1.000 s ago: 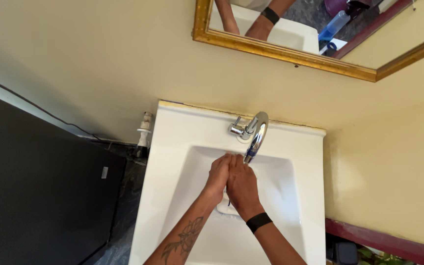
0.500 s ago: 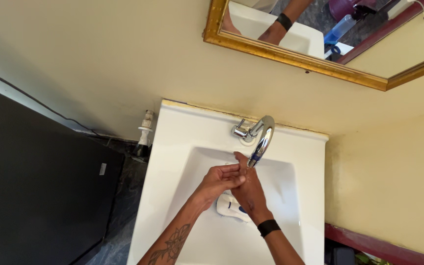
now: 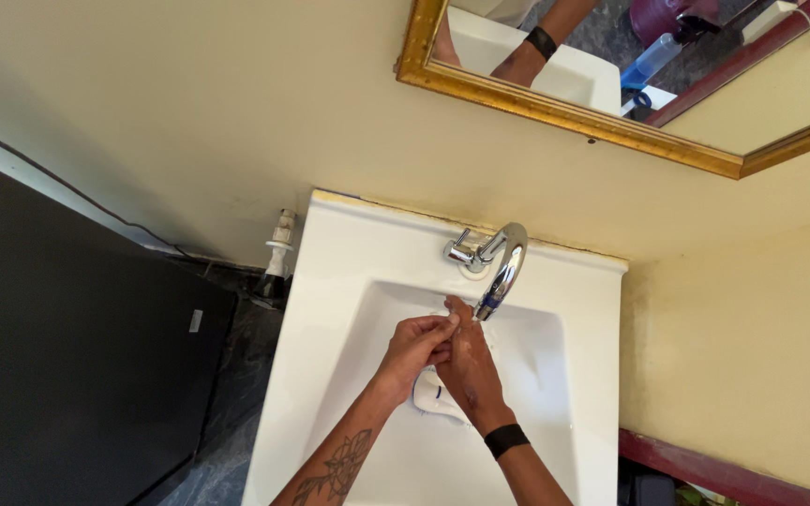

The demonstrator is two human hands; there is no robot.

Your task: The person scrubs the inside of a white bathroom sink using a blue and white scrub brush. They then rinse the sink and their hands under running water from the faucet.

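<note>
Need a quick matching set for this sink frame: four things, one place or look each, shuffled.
Things:
1. chrome faucet
2. gold-framed mirror
3. black wristband
4. white and blue object

Descriptions:
A. lying in the basin under the hands
B. on the right forearm
C. on the wall above the sink
D. spout arching over the basin

Pairs: 1-D, 2-C, 3-B, 4-A

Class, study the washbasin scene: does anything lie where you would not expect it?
Yes. A white and blue object lies inside the sink basin, under the left hand and right hand rubbing together below the tap.
</note>
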